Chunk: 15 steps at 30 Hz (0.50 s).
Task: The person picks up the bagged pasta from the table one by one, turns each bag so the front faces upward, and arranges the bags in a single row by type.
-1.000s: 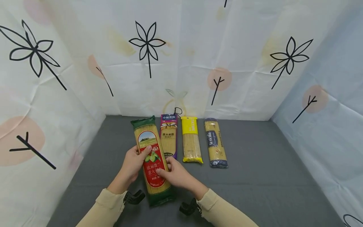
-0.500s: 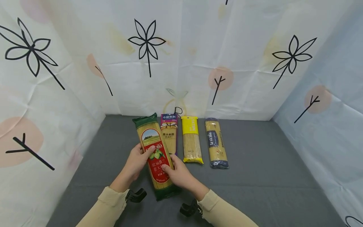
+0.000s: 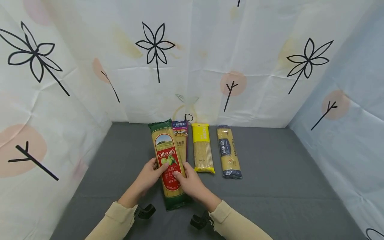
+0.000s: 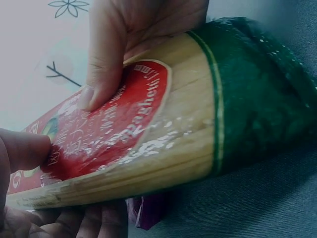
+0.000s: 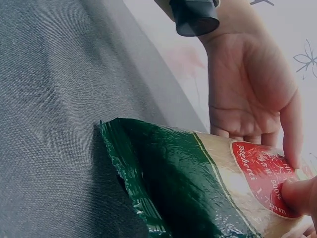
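A green-ended pack of spaghetti (image 3: 164, 141) with a red label is held up over the cloth, tilted, its top leaning left in the head view. My left hand (image 3: 153, 175) grips its left edge, thumb on the label and fingers underneath. On the opposite edge my right hand (image 3: 192, 181) grips it, its thumb also pressing the red label. In the left wrist view both thumbs lie on the spaghetti pack (image 4: 193, 124), and fingers curl below it. The right wrist view shows its crimped green end (image 5: 163, 173) close over the cloth.
A purple-topped pasta pack (image 3: 181, 140) lies partly hidden behind the held one. To its right lie a yellow pasta pack (image 3: 202, 150) and a blue-ended pasta pack (image 3: 229, 151). Grey cloth (image 3: 270, 186) covers the table; a printed white curtain (image 3: 192, 60) stands behind.
Both hands have carried the spaghetti pack slightly to the right, so it covers more of the purple-topped pack. The left hand has shifted right with it. The other packs stay put.
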Tool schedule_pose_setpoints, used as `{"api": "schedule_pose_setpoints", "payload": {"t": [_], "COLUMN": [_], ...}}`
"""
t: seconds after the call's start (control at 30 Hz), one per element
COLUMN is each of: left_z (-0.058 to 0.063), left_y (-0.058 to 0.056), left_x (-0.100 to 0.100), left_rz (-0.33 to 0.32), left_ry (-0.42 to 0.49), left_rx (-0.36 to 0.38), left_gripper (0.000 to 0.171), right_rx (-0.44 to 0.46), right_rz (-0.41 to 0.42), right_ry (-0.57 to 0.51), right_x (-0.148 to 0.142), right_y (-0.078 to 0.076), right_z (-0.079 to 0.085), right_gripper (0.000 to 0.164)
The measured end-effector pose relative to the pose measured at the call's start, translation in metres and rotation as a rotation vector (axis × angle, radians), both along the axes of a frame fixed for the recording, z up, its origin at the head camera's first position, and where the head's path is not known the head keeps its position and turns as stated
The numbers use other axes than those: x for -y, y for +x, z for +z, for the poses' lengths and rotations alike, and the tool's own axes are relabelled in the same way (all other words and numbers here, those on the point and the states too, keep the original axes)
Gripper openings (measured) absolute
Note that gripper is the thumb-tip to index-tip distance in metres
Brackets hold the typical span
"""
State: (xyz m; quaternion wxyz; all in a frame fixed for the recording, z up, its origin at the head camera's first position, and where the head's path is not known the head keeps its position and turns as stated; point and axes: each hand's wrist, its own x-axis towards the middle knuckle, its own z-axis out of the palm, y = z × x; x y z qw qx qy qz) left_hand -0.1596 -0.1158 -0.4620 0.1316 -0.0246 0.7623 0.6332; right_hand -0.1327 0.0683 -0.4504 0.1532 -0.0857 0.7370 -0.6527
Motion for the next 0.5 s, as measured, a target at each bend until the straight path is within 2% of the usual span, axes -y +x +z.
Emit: {"api": "schedule_pose_setpoints", "payload": {"t": [0.13,0.3,0.43,0.5], "left_z": [-0.004,-0.005,-0.003,-0.001], "left_y": [0.003,0.003,0.0,-0.003], "left_x": [0.002,0.01,0.021,0.027], "left_rz": [-0.008,0.028,0.052,0.067], "left_ry": [0.009,0.08,0.129,0.122], "left_rx": [-0.004,-0.002,0.016,0.02], "left_gripper": [0.059,0.048,0.047,0.049], "right_rx": [0.0,0.005,0.013,0.056], "right_rz": [-0.012,0.015,0.084,0.149], "right_ry": [-0.012,-0.027,0.027,0.02], "right_x": [0.002,0.007,0.009,0.008], "right_y": [-0.003,-0.009,-0.01,-0.008], "right_z": [-0.008,-0.012,-0.011,-0.012], "right_gripper": [0.035,0.039,0.047,0.053]}}
